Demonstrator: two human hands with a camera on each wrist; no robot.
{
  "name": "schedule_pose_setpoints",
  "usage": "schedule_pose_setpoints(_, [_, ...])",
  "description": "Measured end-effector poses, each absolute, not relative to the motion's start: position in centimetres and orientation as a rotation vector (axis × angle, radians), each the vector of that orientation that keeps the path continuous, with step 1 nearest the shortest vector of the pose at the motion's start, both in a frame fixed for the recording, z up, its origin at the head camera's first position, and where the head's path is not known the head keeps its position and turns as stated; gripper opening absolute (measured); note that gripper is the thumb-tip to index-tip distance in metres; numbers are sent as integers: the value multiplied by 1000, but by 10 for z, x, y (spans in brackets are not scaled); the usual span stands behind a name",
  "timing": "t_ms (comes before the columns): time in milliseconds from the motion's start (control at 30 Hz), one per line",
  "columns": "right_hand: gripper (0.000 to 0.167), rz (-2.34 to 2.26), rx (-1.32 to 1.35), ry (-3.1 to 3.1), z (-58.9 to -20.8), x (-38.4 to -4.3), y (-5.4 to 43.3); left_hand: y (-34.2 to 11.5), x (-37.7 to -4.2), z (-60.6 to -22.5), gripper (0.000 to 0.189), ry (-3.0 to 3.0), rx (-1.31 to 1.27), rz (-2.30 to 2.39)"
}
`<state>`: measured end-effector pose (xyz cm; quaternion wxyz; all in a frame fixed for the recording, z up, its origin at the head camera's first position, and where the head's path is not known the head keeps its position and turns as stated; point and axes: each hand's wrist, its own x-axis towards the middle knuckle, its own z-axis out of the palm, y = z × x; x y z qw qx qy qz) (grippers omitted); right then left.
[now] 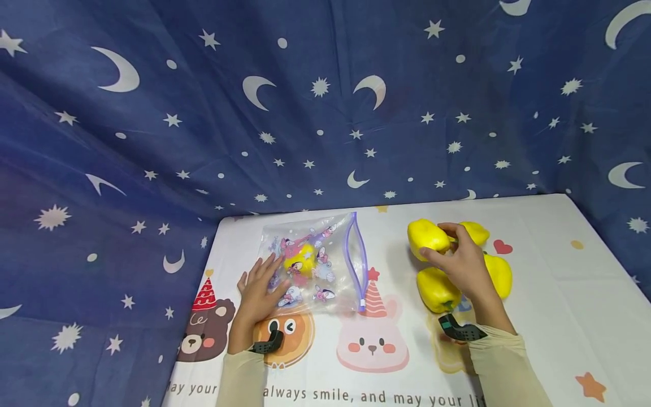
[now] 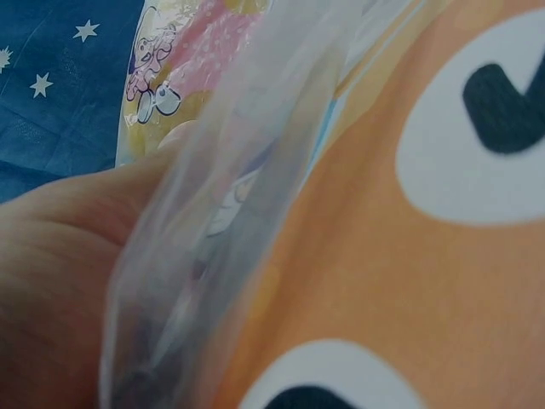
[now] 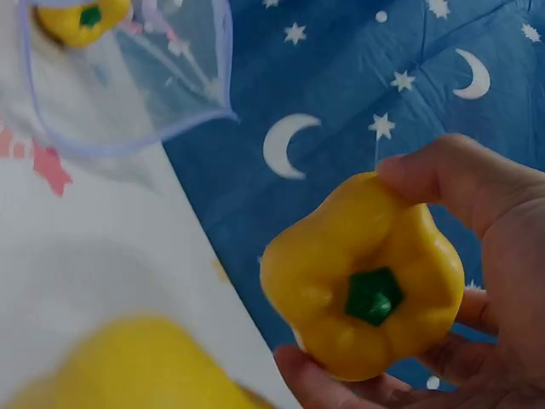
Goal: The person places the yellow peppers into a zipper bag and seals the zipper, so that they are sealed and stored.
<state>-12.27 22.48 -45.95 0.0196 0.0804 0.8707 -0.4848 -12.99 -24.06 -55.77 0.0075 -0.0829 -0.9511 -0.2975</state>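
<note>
My right hand (image 1: 465, 263) grips a yellow toy bell pepper (image 3: 362, 277) between thumb and fingers. In the right wrist view its green stem end faces the camera. Around that hand lie more yellow bell peppers: one in front (image 1: 438, 290), one to the right (image 1: 499, 276) and one behind (image 1: 475, 232). On the left, a clear zip bag (image 1: 338, 282) with cartoon prints lies flat, its purple-edged mouth toward the peppers. One yellow pepper (image 1: 300, 260) is inside it. My left hand (image 1: 261, 288) rests with extended fingers on the bag's closed end; its thumb touches the plastic (image 2: 204, 230).
A white cloth (image 1: 549, 271) printed with cartoon animals and lettering covers the table. Behind and at the sides hangs a dark blue curtain (image 1: 315, 113) with moons and stars. A purple slider (image 1: 362, 304) sits at the near corner of the bag's mouth.
</note>
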Motion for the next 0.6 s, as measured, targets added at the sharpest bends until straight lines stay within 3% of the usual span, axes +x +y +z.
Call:
schedule_pose_setpoints(400, [75, -1693, 94, 2500, -465, -119, 185, -239, -130, -559, 67, -2964, -266, -920])
schedule_pose_setpoints(600, [76, -1753, 143, 2378, -479, -122, 161, -240, -130, -559, 67, -2954, -274, -922])
